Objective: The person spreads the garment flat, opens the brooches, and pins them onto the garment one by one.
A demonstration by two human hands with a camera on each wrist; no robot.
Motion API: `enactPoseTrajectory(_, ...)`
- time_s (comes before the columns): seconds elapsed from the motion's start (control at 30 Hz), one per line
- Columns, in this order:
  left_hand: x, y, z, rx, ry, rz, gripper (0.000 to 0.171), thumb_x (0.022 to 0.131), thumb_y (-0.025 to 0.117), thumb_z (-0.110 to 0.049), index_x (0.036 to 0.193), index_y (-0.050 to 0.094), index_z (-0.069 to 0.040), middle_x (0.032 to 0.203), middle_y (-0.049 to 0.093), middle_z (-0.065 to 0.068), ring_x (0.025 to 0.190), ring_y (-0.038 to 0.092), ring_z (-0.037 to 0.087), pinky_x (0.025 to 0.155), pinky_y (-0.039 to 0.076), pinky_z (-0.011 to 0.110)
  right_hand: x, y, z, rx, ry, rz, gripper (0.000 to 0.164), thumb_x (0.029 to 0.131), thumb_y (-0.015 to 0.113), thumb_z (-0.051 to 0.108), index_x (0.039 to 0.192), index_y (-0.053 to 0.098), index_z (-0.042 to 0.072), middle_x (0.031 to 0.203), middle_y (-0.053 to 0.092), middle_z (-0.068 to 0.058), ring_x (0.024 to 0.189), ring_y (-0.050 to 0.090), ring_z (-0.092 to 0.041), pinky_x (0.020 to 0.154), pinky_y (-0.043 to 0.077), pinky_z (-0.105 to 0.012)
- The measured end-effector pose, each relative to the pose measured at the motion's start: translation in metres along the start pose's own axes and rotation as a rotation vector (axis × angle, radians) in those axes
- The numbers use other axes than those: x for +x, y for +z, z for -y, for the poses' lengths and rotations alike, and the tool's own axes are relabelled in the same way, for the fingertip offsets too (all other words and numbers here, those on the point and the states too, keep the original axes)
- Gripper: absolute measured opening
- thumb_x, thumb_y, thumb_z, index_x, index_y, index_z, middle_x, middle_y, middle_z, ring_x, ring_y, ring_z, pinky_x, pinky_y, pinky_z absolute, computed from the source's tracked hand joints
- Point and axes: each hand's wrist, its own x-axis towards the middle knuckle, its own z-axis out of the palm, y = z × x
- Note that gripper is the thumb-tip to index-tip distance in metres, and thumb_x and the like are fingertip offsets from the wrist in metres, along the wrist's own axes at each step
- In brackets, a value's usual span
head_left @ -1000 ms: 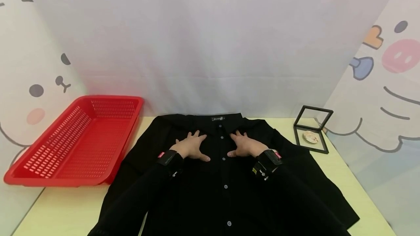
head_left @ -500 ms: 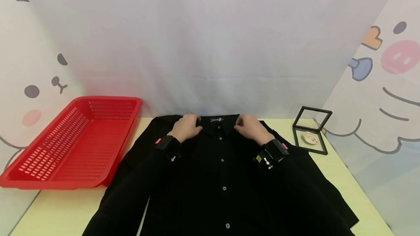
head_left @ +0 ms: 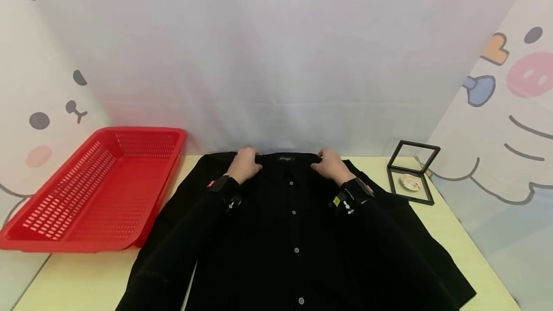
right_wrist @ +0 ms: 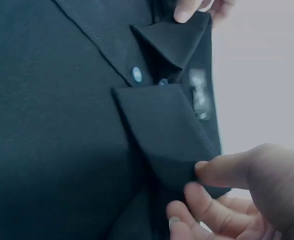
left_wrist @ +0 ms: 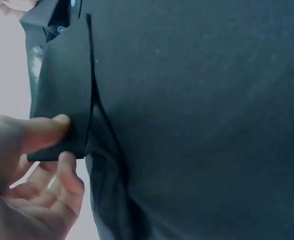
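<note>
A black button-up shirt (head_left: 268,234) lies front side up on the pale table, its collar toward the back wall. At the collar's left side my left hand (head_left: 244,163) pinches the folded edge; the left wrist view shows the thumb on top of the collar (left_wrist: 67,85) and the fingers beneath it. My right hand (head_left: 331,165) pinches the collar's right side the same way, thumb above and fingers curled under, as the right wrist view shows. Between the hands sits a small neck label (head_left: 286,159). Light buttons (head_left: 296,250) run down the shirt's middle.
To the left stands a red plastic basket (head_left: 129,196) with slotted walls. At the right back, a black frame (head_left: 412,199) stands propped up, with a small round pale item (head_left: 410,182) in its lower part. A white curtain (head_left: 268,61) hangs behind the pale table (head_left: 86,282).
Both hands went from lying spread on the shirt's chest up to the collar and now pinch its two sides. The collar has tipped slightly, darkening the label.
</note>
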Motion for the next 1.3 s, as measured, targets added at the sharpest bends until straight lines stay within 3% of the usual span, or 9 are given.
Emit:
enactPoseTrajectory(0.1, 0.000, -0.007, -0.006, -0.025, 0.042, -0.104, 0.028, 0.101, 0.066, -0.009, 0.128, 0.066, -0.002, 0.125, 0.067, 0.019, 0.096, 0.067, 0.031, 0.079, 0.054, 0.038, -0.061, -0.037, 0.060, 0.079, -0.017, -0.006, 0.045, 0.107, 0.057, 0.018, 0.142, 0.043, -0.007, 0.119, 0.067, -0.027, 0.106, 0.065, -0.039, 0.088, 0.053, -0.047)
enactPoseTrajectory(0.2, 0.001, -0.015, -0.013, -0.054, 0.039, -0.192, 0.030, 0.104, 0.064, -0.017, 0.130, 0.064, -0.002, 0.111, 0.071, 0.017, 0.076, 0.065, 0.025, 0.065, 0.047, 0.034, -0.082, -0.052, 0.080, 0.154, -0.066, -0.058, 0.040, 0.110, 0.050, 0.018, 0.141, 0.042, -0.007, 0.127, 0.063, -0.030, 0.117, 0.061, -0.043, 0.092, 0.052, -0.048)
enactPoseTrajectory(0.37, 0.002, -0.022, -0.020, -0.124, 0.041, -0.229, 0.039, 0.107, 0.059, -0.021, 0.139, 0.055, 0.000, 0.093, 0.072, 0.015, 0.063, 0.061, 0.019, 0.055, 0.040, 0.029, -0.085, -0.059, 0.082, 0.212, -0.132, -0.171, 0.035, 0.111, 0.047, 0.018, 0.138, 0.042, -0.002, 0.144, 0.050, -0.033, 0.131, 0.053, -0.045, 0.097, 0.049, -0.051)
enactPoseTrajectory(0.6, 0.000, -0.020, -0.018, -0.193, 0.079, -0.216, 0.030, 0.110, 0.051, -0.016, 0.137, 0.049, -0.006, 0.079, 0.065, 0.015, 0.052, 0.045, 0.019, 0.054, 0.034, 0.031, -0.086, -0.056, 0.079, 0.237, -0.196, -0.264, 0.028, 0.112, 0.043, 0.014, 0.137, 0.043, 0.002, 0.132, 0.058, -0.024, 0.090, 0.053, -0.034, 0.076, 0.038, -0.045)
enactPoseTrajectory(0.77, -0.005, -0.016, -0.011, -0.159, 0.116, -0.192, 0.031, 0.110, 0.051, -0.015, 0.137, 0.055, -0.001, 0.086, 0.067, 0.016, 0.061, 0.053, 0.020, 0.058, 0.035, 0.031, -0.085, -0.052, 0.074, 0.160, -0.252, -0.320, 0.027, 0.110, 0.050, 0.013, 0.132, 0.049, -0.002, 0.133, 0.057, -0.027, 0.112, 0.057, -0.041, 0.093, 0.046, -0.048)
enactPoseTrajectory(0.9, -0.009, -0.015, -0.005, -0.133, 0.111, -0.179, 0.037, 0.110, 0.052, -0.020, 0.140, 0.055, 0.000, 0.084, 0.066, 0.013, 0.070, 0.060, 0.023, 0.064, 0.041, 0.031, -0.086, -0.051, 0.067, 0.146, -0.274, -0.287, 0.031, 0.109, 0.053, 0.014, 0.132, 0.053, -0.006, 0.134, 0.056, -0.030, 0.126, 0.055, -0.044, 0.108, 0.045, -0.051)
enactPoseTrajectory(1.07, -0.010, -0.015, 0.000, -0.296, 0.130, -0.138, 0.045, 0.111, 0.048, -0.021, 0.150, 0.044, 0.003, 0.095, 0.075, 0.018, 0.083, 0.070, 0.033, 0.060, 0.040, 0.031, -0.086, -0.049, 0.056, 0.271, -0.296, -0.123, 0.040, 0.109, 0.054, 0.034, 0.126, 0.051, -0.002, 0.111, 0.064, -0.024, 0.095, 0.066, -0.033, 0.085, 0.055, -0.042)
enactPoseTrajectory(1.2, -0.010, -0.012, 0.002, -0.378, 0.139, -0.096, 0.044, 0.112, 0.045, -0.020, 0.149, 0.041, 0.003, 0.118, 0.074, 0.021, 0.064, 0.058, 0.028, 0.053, 0.034, 0.027, -0.086, -0.044, 0.052, 0.304, -0.228, -0.013, 0.036, 0.110, 0.051, 0.034, 0.118, 0.048, -0.002, 0.093, 0.064, -0.022, 0.077, 0.068, -0.029, 0.073, 0.058, -0.039)
enactPoseTrajectory(1.3, -0.009, -0.009, 0.004, -0.383, 0.128, -0.071, 0.041, 0.112, 0.046, -0.020, 0.147, 0.043, 0.002, 0.125, 0.071, 0.022, 0.049, 0.035, 0.019, 0.050, 0.029, 0.027, -0.086, -0.041, 0.053, 0.266, -0.156, -0.023, 0.029, 0.111, 0.050, 0.024, 0.122, 0.049, -0.003, 0.101, 0.067, -0.027, 0.090, 0.070, -0.036, 0.082, 0.059, -0.042)
